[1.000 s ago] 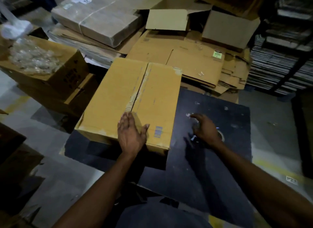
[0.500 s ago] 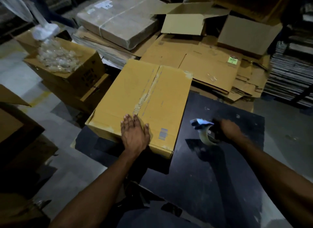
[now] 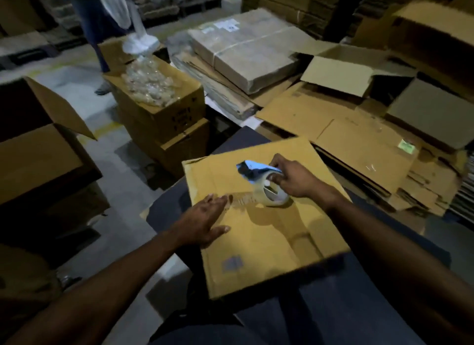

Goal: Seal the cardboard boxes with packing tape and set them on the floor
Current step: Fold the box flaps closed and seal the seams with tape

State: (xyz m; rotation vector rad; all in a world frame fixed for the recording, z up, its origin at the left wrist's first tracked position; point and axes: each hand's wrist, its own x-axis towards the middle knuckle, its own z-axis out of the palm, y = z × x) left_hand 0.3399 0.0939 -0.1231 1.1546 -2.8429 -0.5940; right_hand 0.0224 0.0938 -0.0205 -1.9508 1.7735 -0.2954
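Note:
A closed brown cardboard box (image 3: 269, 244) lies on the dark table (image 3: 359, 306) in front of me. My left hand (image 3: 205, 219) lies flat on its top near the left end of the centre seam, fingers straight, pressing the start of a clear tape strip (image 3: 242, 198). My right hand (image 3: 295, 181) grips a tape dispenser (image 3: 266, 184) with a blue blade guard and a clear roll, set down on the seam to the right of my left hand.
Stacked boxes (image 3: 164, 119), the top one bearing a clear plastic bag, stand to the left of the table. Flattened cartons (image 3: 346, 129) and a wrapped bundle (image 3: 246, 49) pile up behind. An open box (image 3: 38, 152) sits at far left. A person's legs (image 3: 97, 36) are at the back left.
My right hand picked the tape dispenser up from the table and brought it onto the box's seam. The box now lies turned, seam running left to right. My left hand stayed on the box.

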